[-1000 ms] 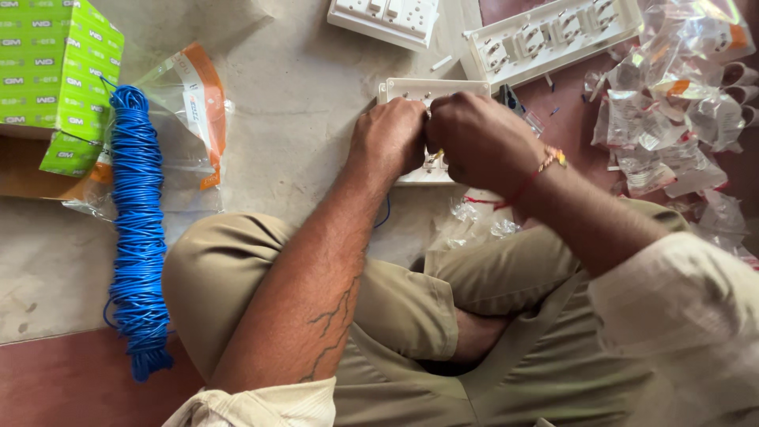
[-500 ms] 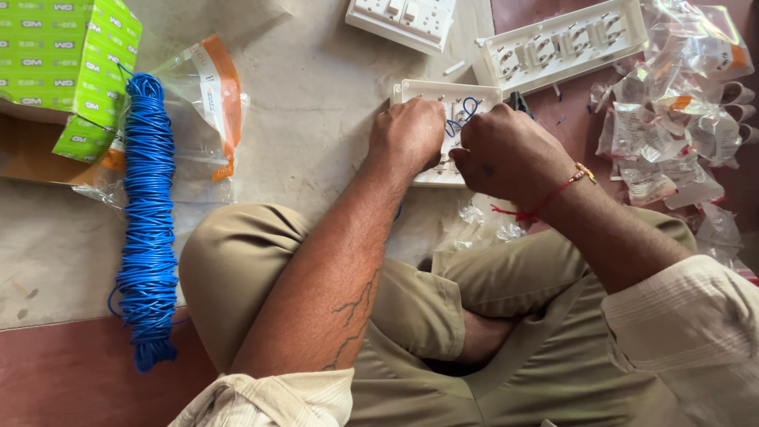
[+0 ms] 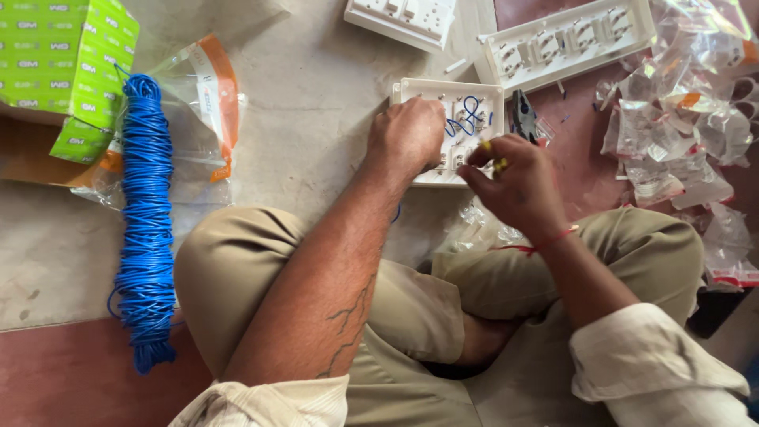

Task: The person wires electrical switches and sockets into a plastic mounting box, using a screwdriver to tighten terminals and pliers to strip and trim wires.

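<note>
White plastic, the switch board (image 3: 474,162) lies face down on the grey floor (image 3: 316,119) at about twelve o'clock from my crossed legs, its back side up with short blue wires (image 3: 466,120) looped between the terminals. My left hand (image 3: 407,136) rests on the board's left half, fingers curled under and pressed down on it like a loose fist. My right hand (image 3: 514,183) hovers over the board's lower right corner, thumb and forefinger pinched together on something small and yellow (image 3: 500,164); I cannot tell just what it is.

Just beside the board at three o'clock lie dark pliers (image 3: 523,117). At one o'clock from the board sits a long white switch plate (image 3: 565,43) with a row of switches, and at eleven o'clock another white plate (image 3: 399,20). Off at three o'clock is a heap of clear plastic wrappers (image 3: 684,119). Well away at nine o'clock a coil of blue wire (image 3: 145,221) stretches along the floor over a clear bag with orange edging (image 3: 209,111), and a green carton (image 3: 63,67) stands at ten o'clock.
</note>
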